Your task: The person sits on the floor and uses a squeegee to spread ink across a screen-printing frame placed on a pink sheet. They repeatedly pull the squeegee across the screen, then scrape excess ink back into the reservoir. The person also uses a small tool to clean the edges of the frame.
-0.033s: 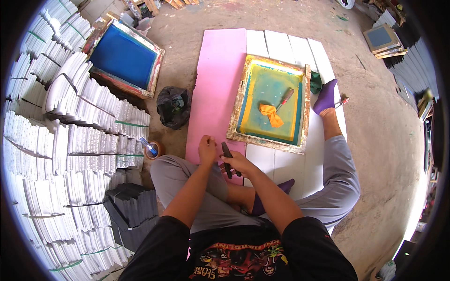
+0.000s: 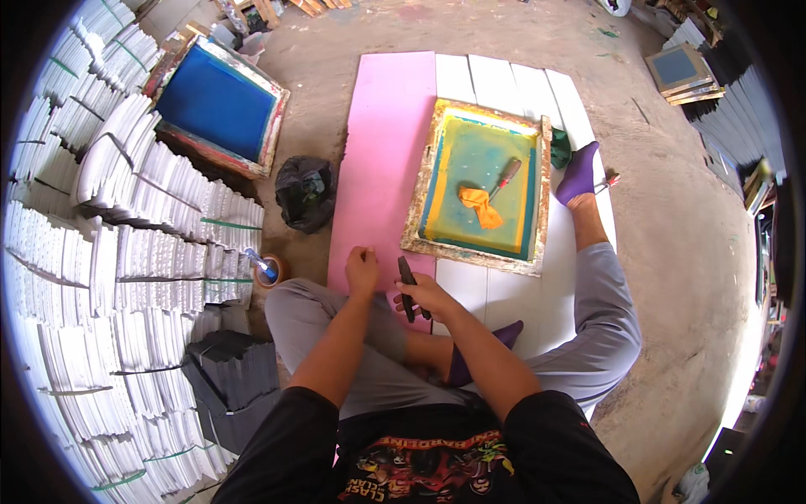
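My right hand [image 2: 426,296] is wrapped around dark pliers [image 2: 408,277], their two arms pointing toward my lap. To its left, my left hand [image 2: 363,270] is closed with the fingers curled above the pink sheet [image 2: 378,160]; whatever they may pinch is too small to make out. Beyond both hands a worn wooden screen-printing frame [image 2: 474,256] with a yellow and teal mesh [image 2: 470,151] lies flat. On its mesh rest a screwdriver [image 2: 509,171] and a crumpled orange cloth [image 2: 480,207].
White boards [image 2: 462,290] lie under the frame, beside my socked foot [image 2: 579,172]. A black plastic bag [image 2: 306,193] and a small brown pot [image 2: 270,270] stand left. Bundled white stacks [image 2: 159,252] fill the left side; a blue-meshed frame [image 2: 217,102] leans behind them.
The whole view has shifted slightly, moving the scene a little to the left. Both hands keep nearly the same pose, and the pliers stay in my right hand.
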Motion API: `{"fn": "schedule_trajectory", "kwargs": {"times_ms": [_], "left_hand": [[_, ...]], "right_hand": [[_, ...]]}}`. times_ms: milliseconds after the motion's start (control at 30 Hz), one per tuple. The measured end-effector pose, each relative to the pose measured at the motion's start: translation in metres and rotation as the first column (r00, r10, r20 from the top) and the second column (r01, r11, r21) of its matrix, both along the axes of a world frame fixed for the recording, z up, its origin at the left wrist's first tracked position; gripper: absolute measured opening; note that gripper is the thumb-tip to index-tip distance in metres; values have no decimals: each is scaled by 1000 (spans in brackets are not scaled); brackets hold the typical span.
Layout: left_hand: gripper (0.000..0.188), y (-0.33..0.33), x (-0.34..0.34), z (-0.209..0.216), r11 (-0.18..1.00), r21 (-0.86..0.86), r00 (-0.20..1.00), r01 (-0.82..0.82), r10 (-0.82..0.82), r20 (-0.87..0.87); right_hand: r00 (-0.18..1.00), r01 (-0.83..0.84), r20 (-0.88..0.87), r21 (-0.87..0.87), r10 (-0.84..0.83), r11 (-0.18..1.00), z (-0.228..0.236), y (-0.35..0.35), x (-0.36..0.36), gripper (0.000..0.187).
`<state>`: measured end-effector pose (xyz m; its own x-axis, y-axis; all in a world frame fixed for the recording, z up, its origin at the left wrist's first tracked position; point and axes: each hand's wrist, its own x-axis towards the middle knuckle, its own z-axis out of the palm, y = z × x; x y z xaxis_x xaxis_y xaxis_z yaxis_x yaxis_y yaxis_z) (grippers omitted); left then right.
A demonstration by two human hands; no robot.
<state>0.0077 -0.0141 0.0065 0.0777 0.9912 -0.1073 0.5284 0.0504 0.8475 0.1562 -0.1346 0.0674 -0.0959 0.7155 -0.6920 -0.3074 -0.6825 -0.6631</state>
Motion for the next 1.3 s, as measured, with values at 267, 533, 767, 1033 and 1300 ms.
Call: {"fn": "schedule_trajectory", "kwargs": {"times_ms": [267,533,767,1033,1300], "left_hand": [[34,-3,13,4,995,-83,988,-59,46,-145],[39,-50,64,46,664,474,812,579,-419,-406],[51,-80,87,42,583,380,688,718,-516,-510],[55,-79,85,40,604,347,686,717,-527,-502],[52,-81,87,31,600,423,731,679,-502,-463]], "right_hand": [[891,274,374,7,-257,962,-28,-69,50,34],[674,380,686,-6,-272,925,-48,-101,98,27],[618,306,770,-49,-159,951,-44,-96,111,29],[674,294,738,-229,-32,928,22,-72,98,30],[416,205,906,-177,78,963,-5,-85,100,27]]}}
